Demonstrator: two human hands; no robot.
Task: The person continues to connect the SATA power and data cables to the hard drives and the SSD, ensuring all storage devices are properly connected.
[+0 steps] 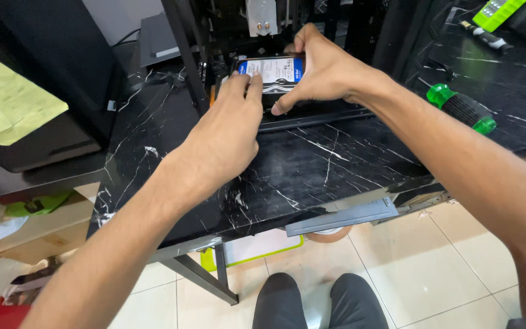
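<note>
A flat hard drive (273, 70) with a white and blue label sits at the open side of a black computer case (238, 36) on the black marble-patterned table (312, 164). My left hand (229, 125) rests its fingertips on the drive's near left corner. My right hand (324, 70) wraps around the drive's right side, thumb along the near edge and fingers over the far edge. Both hands hold the drive together.
A screwdriver with a green and black handle (462, 108) lies on the table to the right. A yellow paper (10, 100) lies on a dark unit at left. Cardboard boxes (38, 231) stand on the tiled floor below. A grey metal strip (345, 216) juts from the table's front edge.
</note>
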